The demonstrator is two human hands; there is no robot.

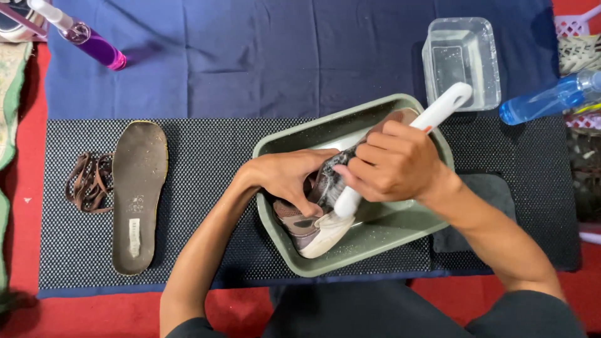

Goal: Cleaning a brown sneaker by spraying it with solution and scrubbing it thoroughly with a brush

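Note:
A brown and white sneaker lies in a grey-green plastic tub at the middle of the mat. My left hand grips the shoe's upper from the left and holds it steady. My right hand is closed around a white-handled brush, whose head presses on the wet, soapy top of the shoe. The brush's bristles are hidden behind the hand and shoe.
A dark insole and a bundle of brown laces lie on the black mesh mat at left. A clear container of water, a blue spray bottle, a purple bottle and a dark cloth sit around.

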